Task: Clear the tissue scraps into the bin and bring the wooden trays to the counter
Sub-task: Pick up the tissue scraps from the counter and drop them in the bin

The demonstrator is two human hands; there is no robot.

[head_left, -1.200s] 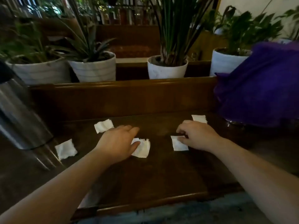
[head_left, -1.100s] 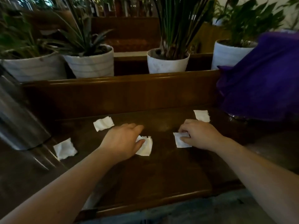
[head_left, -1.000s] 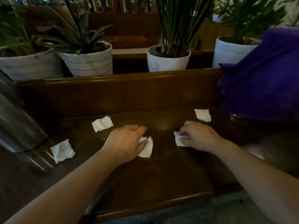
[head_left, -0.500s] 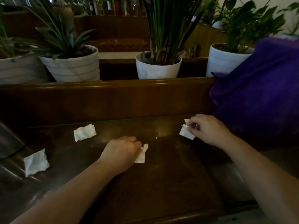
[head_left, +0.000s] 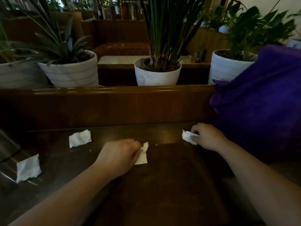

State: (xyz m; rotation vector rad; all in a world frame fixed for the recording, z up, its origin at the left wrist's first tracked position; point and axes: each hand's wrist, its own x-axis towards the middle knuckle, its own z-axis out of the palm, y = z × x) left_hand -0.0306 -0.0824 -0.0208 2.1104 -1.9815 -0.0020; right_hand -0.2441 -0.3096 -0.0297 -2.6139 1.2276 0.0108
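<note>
A purple cloth [head_left: 260,101] is crowding your right side, and white plant pots [head_left: 157,74] are standing behind the wooden ledge [head_left: 105,93]. Your left hand [head_left: 118,154] is pinching a crumpled white tissue scrap [head_left: 143,156] on the dark table [head_left: 162,185]; your right hand [head_left: 206,136] is gripping another scrap [head_left: 187,137]. Two loose scraps [head_left: 79,140] are lying well apart on your left, one [head_left: 27,168] near the table's edge. No writing is showing.
</note>
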